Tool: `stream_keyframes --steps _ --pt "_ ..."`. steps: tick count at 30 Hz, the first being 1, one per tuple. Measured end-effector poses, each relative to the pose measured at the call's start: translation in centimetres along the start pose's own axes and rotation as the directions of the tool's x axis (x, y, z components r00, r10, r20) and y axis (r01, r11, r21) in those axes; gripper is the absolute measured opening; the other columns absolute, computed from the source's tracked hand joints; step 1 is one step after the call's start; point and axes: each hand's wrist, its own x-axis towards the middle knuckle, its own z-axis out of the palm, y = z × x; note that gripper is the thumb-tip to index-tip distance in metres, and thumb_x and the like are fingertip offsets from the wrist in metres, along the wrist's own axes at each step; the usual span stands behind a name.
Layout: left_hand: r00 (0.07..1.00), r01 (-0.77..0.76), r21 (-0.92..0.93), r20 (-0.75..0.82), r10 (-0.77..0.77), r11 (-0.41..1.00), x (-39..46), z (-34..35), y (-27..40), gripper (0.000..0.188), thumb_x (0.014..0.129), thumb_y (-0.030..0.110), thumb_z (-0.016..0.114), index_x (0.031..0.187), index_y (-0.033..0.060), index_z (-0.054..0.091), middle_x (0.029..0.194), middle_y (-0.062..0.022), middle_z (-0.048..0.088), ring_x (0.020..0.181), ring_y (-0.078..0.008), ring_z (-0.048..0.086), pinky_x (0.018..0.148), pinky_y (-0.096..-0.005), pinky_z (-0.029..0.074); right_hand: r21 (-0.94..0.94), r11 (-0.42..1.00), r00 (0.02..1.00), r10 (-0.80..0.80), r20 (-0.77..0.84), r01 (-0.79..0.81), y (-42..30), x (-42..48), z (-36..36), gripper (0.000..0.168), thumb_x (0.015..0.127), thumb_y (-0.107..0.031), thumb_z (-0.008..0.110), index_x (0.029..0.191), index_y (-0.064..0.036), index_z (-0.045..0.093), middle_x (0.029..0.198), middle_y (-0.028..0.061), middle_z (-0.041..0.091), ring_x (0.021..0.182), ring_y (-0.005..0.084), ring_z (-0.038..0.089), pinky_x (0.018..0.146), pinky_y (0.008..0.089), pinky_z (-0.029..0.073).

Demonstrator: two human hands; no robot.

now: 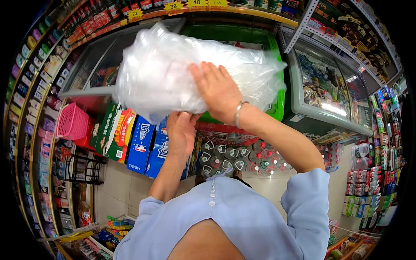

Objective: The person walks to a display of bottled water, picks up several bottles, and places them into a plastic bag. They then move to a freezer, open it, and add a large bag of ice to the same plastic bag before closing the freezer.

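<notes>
A large bundle of clear, crinkled plastic film or bags (162, 71) spans the space in front of me, over a green-rimmed chest freezer (279, 109). Pinched at the bundle's near lower edge is my left hand (182, 131), its thumb uppermost. My right hand (218, 87), with a bangle at the wrist, lies flat on top of the bundle, fingers pointing away and slightly blurred. What the plastic wraps, if anything, cannot be told. The bundle hides much of the freezer's top.
Blue cartons (140, 143) and a pink plastic basket (72, 122) stand at the left. Capped plastic bottles (240, 156) cover the floor below the freezer. Another glass-topped freezer (325, 84) is at the right. A stocked shelf with price tags (195, 9) runs along the back.
</notes>
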Motion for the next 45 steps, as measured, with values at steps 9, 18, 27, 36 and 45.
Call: stream_keyframes --steps 9,18,27,36,45 --pt "0.853 -0.514 0.538 0.4 0.335 0.668 3.9 3.3 4.7 0.044 0.08 0.01 0.063 0.121 -0.0013 0.048 0.126 -0.0173 0.049 0.118 -0.0261 0.047 0.097 -0.038 0.038 0.979 0.102 0.748 0.661 0.068 -0.179 6.3 -6.4 -3.2 0.042 0.071 -0.003 0.064 0.111 0.007 0.053 0.101 0.012 0.062 0.087 0.0215 0.062 0.077 0.0323 0.05" --pt "0.847 -0.405 0.911 0.407 0.342 -0.08 12.2 -9.2 3.9 0.036 0.073 0.008 0.066 0.107 -0.001 0.055 0.116 -0.0174 0.055 0.115 -0.0331 0.047 0.098 -0.0392 0.036 0.759 -0.586 0.562 0.743 0.363 0.285 13.6 -14.0 9.7 0.043 0.077 -0.02 0.055 0.112 0.005 0.052 0.107 0.0171 0.059 0.097 0.0292 0.059 0.086 0.0402 0.048" --pt "0.988 -0.13 0.821 0.152 -0.006 -0.556 17.5 -18.0 1.8 0.089 0.066 0.034 0.075 0.133 -0.0051 0.03 0.14 -0.0225 0.031 0.134 -0.0374 0.019 0.107 -0.0544 0.015 0.8 -0.457 0.481 0.841 0.246 0.39 21.0 -10.2 15.2 0.046 0.079 -0.019 0.055 0.117 0.004 0.049 0.112 0.016 0.057 0.101 0.03 0.056 0.09 0.0402 0.045" --pt "0.994 -0.102 0.71 0.091 -0.054 -0.696 19.9 -19.5 -1.0 0.098 0.068 0.041 0.071 0.137 -0.0069 0.021 0.143 -0.0231 0.024 0.135 -0.0355 0.018 0.109 -0.0496 0.014 0.823 -0.385 0.416 0.886 0.204 0.417 25.7 -6.6 17.8 0.047 0.077 -0.017 0.057 0.117 0.006 0.047 0.111 0.0165 0.056 0.102 0.0292 0.055 0.089 0.0396 0.045" --pt "0.99 -0.132 0.7 0.132 -0.055 -0.702 20.1 -19.1 -1.0 0.09 0.068 0.033 0.07 0.137 -0.0043 0.024 0.143 -0.0239 0.024 0.135 -0.0358 0.02 0.108 -0.0485 0.018 0.88 -0.276 0.187 0.958 0.218 0.388 25.9 -0.7 18.5 0.043 0.077 -0.016 0.06 0.113 0.006 0.052 0.11 0.0141 0.057 0.1 0.026 0.055 0.09 0.0369 0.043"
